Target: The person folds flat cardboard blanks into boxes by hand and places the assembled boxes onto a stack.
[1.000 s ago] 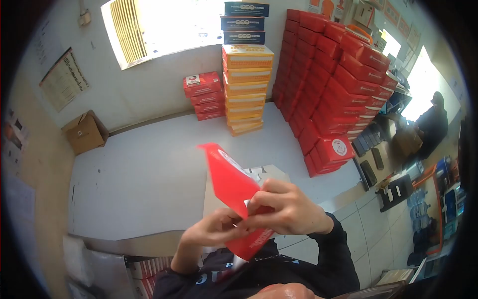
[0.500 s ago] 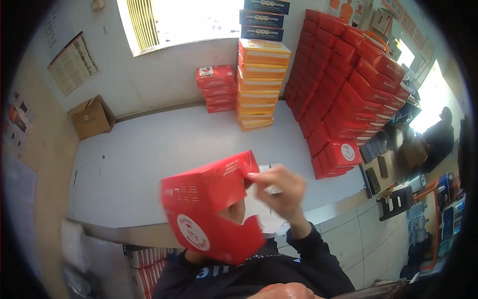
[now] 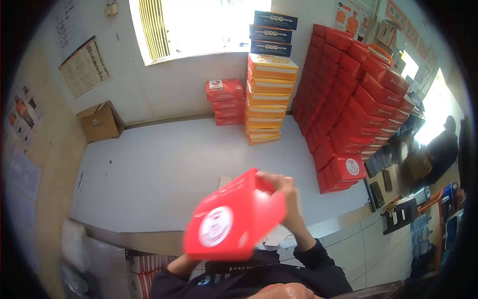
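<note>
A red folding cardboard food box (image 3: 234, 219) with a round white logo is held tilted above the table's front edge. My right hand (image 3: 284, 194) grips its upper right edge, fingers curled over the rim beside a folded-in panel. My left hand (image 3: 184, 265) is at the lower left behind the box; only the wrist area shows and its fingers are hidden by the cardboard. Pale flat sheets (image 3: 280, 236) lie partly covered behind the box and my right hand.
The white table (image 3: 144, 174) bears stacks of yellow boxes (image 3: 271, 87), red boxes (image 3: 229, 91) and a tall wall of red boxes (image 3: 343, 94) at right. A brown carton (image 3: 101, 123) stands at back left. Another person (image 3: 443, 147) is at far right.
The red box has turned and its side panel has swung inward, closing the gap seen earlier. My right hand has shifted slightly with the upper edge. The camera view has tilted up a little.
</note>
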A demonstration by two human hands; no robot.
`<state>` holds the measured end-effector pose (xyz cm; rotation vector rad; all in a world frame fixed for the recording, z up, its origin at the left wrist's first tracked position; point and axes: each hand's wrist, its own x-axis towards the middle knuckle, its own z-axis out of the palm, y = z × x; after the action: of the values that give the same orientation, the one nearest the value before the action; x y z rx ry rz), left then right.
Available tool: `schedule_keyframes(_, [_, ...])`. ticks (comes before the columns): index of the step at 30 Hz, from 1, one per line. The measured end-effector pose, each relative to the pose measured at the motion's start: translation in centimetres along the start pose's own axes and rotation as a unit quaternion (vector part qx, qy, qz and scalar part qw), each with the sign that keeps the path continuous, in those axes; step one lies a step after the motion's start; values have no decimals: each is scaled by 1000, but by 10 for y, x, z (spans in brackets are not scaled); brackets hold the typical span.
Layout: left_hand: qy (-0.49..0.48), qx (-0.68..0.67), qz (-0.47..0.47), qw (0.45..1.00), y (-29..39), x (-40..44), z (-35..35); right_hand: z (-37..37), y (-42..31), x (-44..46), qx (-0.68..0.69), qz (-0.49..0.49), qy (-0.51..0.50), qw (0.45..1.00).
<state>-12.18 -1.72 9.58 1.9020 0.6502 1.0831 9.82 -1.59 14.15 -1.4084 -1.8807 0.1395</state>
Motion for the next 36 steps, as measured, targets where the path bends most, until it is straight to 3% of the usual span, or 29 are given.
schedule_keyframes(1, [-36, 7, 19, 999, -9, -5, -2, 14, 41, -6, 314, 90, 6, 945])
schedule_keyframes(2, [-74, 67, 45, 994, -14, -7, -5, -6, 54, -6, 225, 80, -23, 971])
schedule_keyframes(3, [-122, 277, 68, 951, 1, -4, -9, -11, 74, -11, 227, 74, -22, 971])
schedule_keyframes(4, [-160, 467, 113, 862, 16, -1, -13, -5, 98, -18, 279, 185, -61, 940])
schedule_keyframes(5, [-161, 471, 112, 860, 13, -5, -13, 7, 113, -26, 327, 294, -102, 892])
schedule_keyframes(7, [-57, 355, 111, 926, 10, -15, -9, 33, 117, -36, 314, 337, -47, 886])
schedule_keyframes(9, [-5, 389, 134, 911, 18, -7, 0, 45, 100, -44, 288, 375, 5, 881])
schedule_keyframes(11, [-56, 442, 26, 895, 30, -1, 6, 43, 59, -50, 432, 214, -131, 867])
schedule_keyframes(12, [-79, 383, 34, 920, 30, 4, 5, 34, 47, -51, 438, 215, -130, 863])
schedule_keyframes(13, [-85, 388, 32, 917, 28, 2, 3, 22, 36, -49, 501, 134, -124, 846])
schedule_keyframes(14, [-124, 256, 17, 959, 23, 2, 1, 11, 29, -45, 556, 48, -115, 822])
schedule_keyframes(15, [-158, 115, 2, 981, 21, 2, 1, -1, 30, -36, 690, -19, -102, 717])
schedule_keyframes(16, [-282, -142, -305, 899, 37, 4, -6, -5, 31, -30, 687, -91, -120, 711])
schedule_keyframes(17, [-280, -144, -305, 899, 40, 8, -4, -9, 31, -24, 681, -162, -138, 701])
schedule_keyframes(18, [-313, -156, -304, 886, 43, 12, -1, -19, 24, -17, 682, -161, -139, 700])
schedule_keyframes(19, [-346, -166, -303, 872, 45, 15, 2, -34, 13, -9, 466, -158, -142, 859])
schedule_keyframes(20, [-306, -111, -277, 904, 35, 13, 8, -42, 6, -3, 216, -143, -133, 957])
schedule_keyframes(21, [-193, -7, -182, 964, 31, 13, 13, -41, 7, 3, 214, -145, -133, 957])
schedule_keyframes(23, [-170, -8, -243, 955, 25, 24, 17, -33, 5, 10, 112, -258, -206, 937])
schedule_keyframes(25, [-131, -41, -261, 956, 27, 29, 19, -30, 2, 12, 141, -259, -232, 927])
schedule_keyframes(27, [-153, -119, -128, 973, 26, 28, 20, -31, 3, 18, 183, -289, -86, 936])
schedule_keyframes(29, [-43, 8, -97, 994, 37, 33, 22, -19, 17, -3, 92, -231, 121, 961])
schedule_keyframes(30, [37, -39, -151, 987, 33, 33, 21, -7, 29, -29, 193, -132, 154, 960])
schedule_keyframes(31, [117, -85, -203, 968, 26, 33, 20, 0, 22, -41, 224, -61, 142, 962])
schedule_keyframes(32, [230, -209, -165, 936, 11, 35, 27, 7, 16, -53, 255, 10, 132, 958])
schedule_keyframes(33, [218, -224, -169, 935, 10, 36, 23, 14, -13, -50, 219, 52, 81, 971])
schedule_keyframes(34, [194, -217, -188, 938, 3, 33, 25, 22, -29, -42, 161, 14, 65, 985])
schedule_keyframes(35, [169, -211, -211, 939, 8, 34, 28, 25, -41, -38, 138, 35, 86, 986])
schedule_keyframes(36, [232, -229, -200, 924, 17, 34, 36, 30, -28, -36, 187, 80, 62, 977])
